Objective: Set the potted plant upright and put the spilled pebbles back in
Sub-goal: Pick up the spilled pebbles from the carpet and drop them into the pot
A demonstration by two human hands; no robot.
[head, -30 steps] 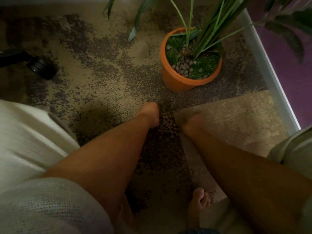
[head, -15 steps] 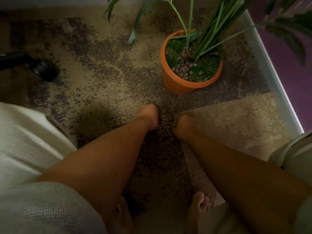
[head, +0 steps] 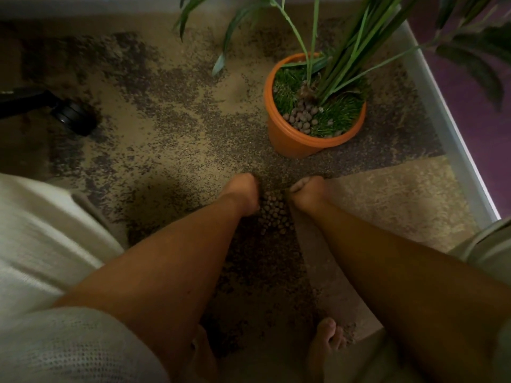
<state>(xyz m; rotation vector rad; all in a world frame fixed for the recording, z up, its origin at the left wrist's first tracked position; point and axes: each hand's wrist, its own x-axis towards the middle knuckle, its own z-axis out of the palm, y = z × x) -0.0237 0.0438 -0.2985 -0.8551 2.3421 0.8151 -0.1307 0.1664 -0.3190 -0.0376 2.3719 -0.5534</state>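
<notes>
The orange pot (head: 293,142) stands upright on the carpet, with green leaves rising from it. Fake grass and a small heap of brown pebbles (head: 301,118) lie inside it. Nearer to me, a pile of spilled pebbles (head: 273,214) rests on the carpet. My left hand (head: 243,193) presses against the pile's left side with its fingers curled under. My right hand (head: 307,193) cups the pile's right side, its fingers bent inward. The pile is squeezed between the two hands.
A black chair caster (head: 73,116) sits at the left. A white baseboard (head: 448,128) runs along the right, with a purple wall behind it. My bare feet (head: 326,341) stand at the bottom. A lighter rug piece (head: 387,205) lies right of the pile.
My right hand has slid left to the pile and both hands have closed in on it. The pebbles are bunched into a narrower heap. The pot has not moved.
</notes>
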